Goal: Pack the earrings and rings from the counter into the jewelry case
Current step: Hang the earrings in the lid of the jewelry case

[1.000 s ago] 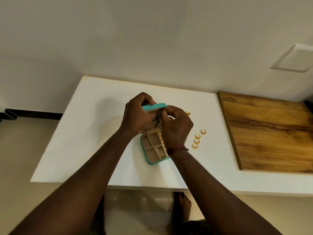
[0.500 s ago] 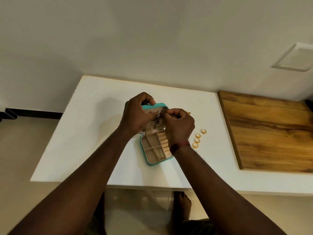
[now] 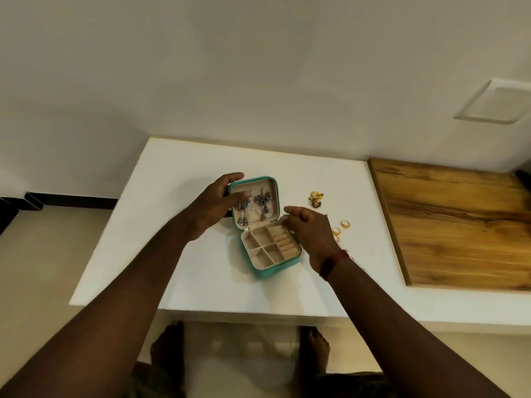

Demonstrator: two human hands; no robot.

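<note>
**Case open, gold pieces outside it**

Jewelry case [image 3: 264,248] sits open on the white table [image 3: 287,168], lid tipped back. Left grip [image 3: 215,205] is clamped on the lid's left edge, thumb over its top corner. Right grip [image 3: 310,231] hovers at the case's right edge, fingers loosely curled and apart, nothing seen in it. Silver earrings [image 3: 260,201] hang inside the lid. Gold earrings [image 3: 316,199] and gold rings [image 3: 345,224] lie right of the case, the rings partly hidden behind the right grip.
</note>
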